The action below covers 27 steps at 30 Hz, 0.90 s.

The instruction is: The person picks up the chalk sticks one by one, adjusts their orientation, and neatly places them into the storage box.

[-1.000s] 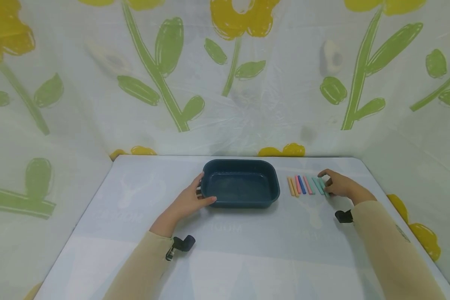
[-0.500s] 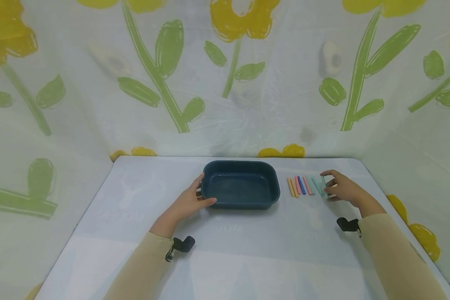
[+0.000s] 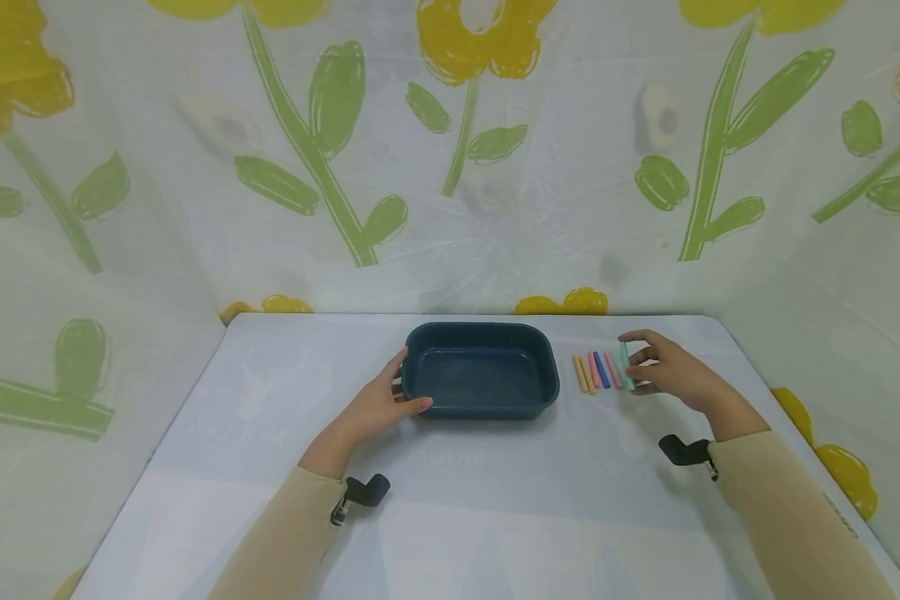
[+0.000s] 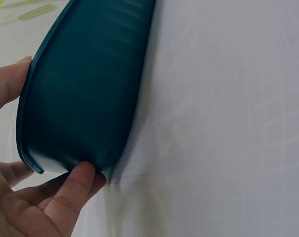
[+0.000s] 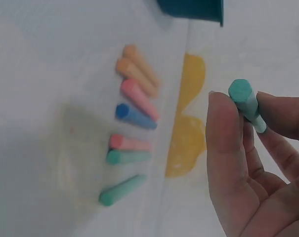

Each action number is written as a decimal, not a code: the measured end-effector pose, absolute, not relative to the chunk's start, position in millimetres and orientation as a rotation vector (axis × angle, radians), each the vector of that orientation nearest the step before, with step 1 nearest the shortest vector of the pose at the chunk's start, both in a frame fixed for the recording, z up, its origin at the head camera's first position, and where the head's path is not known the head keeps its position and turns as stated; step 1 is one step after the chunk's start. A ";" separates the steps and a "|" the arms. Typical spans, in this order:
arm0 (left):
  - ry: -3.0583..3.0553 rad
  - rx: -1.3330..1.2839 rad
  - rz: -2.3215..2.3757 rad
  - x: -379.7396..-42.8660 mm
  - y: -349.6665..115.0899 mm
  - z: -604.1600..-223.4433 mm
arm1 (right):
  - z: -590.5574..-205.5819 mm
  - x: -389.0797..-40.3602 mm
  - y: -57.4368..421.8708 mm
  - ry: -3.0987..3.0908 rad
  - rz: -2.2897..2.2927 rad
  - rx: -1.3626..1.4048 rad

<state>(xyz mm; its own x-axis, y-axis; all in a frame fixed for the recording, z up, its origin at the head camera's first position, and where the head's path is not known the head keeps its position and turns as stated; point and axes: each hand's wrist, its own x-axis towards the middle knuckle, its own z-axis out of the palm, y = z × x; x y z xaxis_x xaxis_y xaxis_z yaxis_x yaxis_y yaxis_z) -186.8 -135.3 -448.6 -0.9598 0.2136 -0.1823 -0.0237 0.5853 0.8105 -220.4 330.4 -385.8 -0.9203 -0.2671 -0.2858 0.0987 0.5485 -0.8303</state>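
In the head view my left hand (image 3: 375, 402) grips the left end of a dark teal rectangular baking dish (image 3: 487, 411), thumb at its front corner. The left wrist view shows fingertips against the wall of the baking dish (image 4: 85, 94). To the right of the dish, my right hand (image 3: 678, 375) holds a green chalk stick (image 5: 243, 96), pinched between thumb and fingers. Below it, in the right wrist view, lies a row of chalk: two orange sticks (image 5: 139, 71), a pink stick (image 5: 138, 98), a blue stick (image 5: 134, 116), another pink stick (image 5: 129, 142) and two green sticks (image 5: 122, 190).
The white table (image 3: 450, 517) ends just behind the dish, against a flower-patterned sheet (image 3: 495, 242). More of that sheet hangs at both sides. A dark wrist mount (image 3: 367, 490) sits on the left cuff and another mount (image 3: 684, 450) on the right.
My right hand has picked up the green chalk stick from the right end of the row and moved left with it, over the other sticks. The left hand and the dish stay put.
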 end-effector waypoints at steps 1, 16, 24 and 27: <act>2.556 0.157 1.314 -186.7 -135.2 -448.8 | -384.7 -220.5 327.6 2.403 -1.336 -0.140; 2.555 0.139 1.308 -184.1 -134.5 -445.6 | -354.6 -224.0 265.7 2.319 -1.442 -0.240; 2.549 0.155 1.325 -184.2 -135.7 -447.4 | -353.5 -233.1 226.4 2.193 -1.535 -0.221; 2.539 0.161 1.337 -184.7 -135.4 -448.7 | -353.0 -234.1 216.1 2.168 -1.558 -0.210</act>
